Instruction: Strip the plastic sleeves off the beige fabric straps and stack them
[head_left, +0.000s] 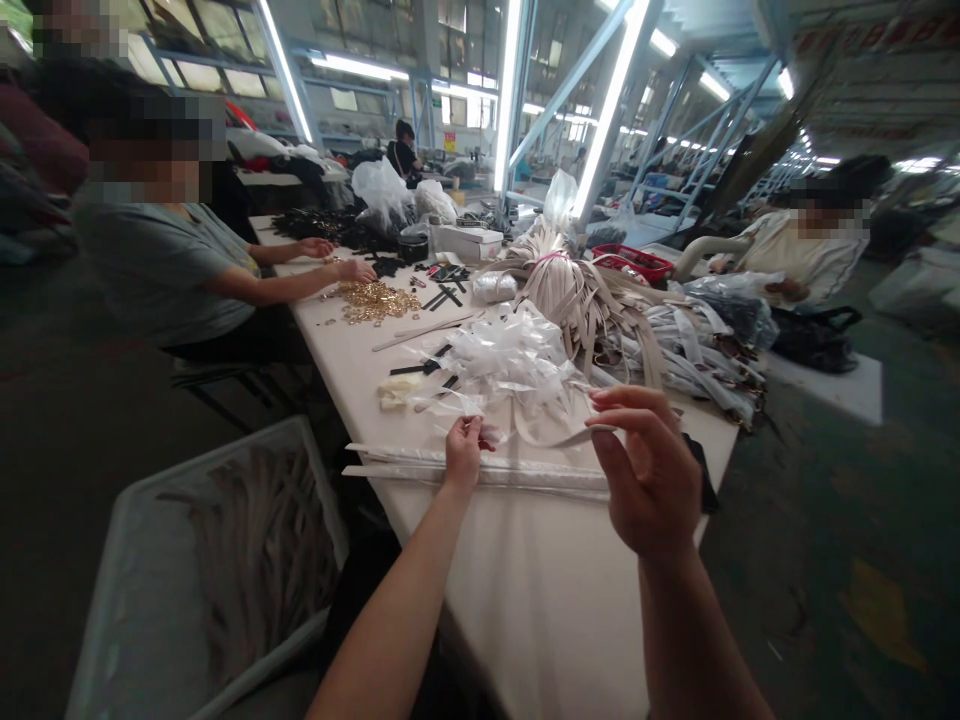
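Note:
My right hand (pixel 652 470) pinches the end of a beige strap (pixel 559 440) between thumb and fingers. The strap curves down from there toward the table. To its left, my left hand (pixel 463 455) is closed at the fingertips on a piece of thin clear plastic (pixel 471 404). A heap of crumpled clear plastic sleeves (pixel 510 355) lies just beyond both hands. Below them, long flat strips in plastic (pixel 405 468) stretch across the table, passing beneath my left wrist. A large bundle of beige straps (pixel 566 290), tied near its top, stands behind the heap.
A white bin (pixel 127 560) of straps stands at my left. Gold metal fittings (pixel 379 300) lie before a co-worker (pixel 172 240) on the table's left side. Plastic-wrapped straps (pixel 697 350) cover the right edge, near another person (pixel 802 250). A red basket (pixel 634 262) is farther back.

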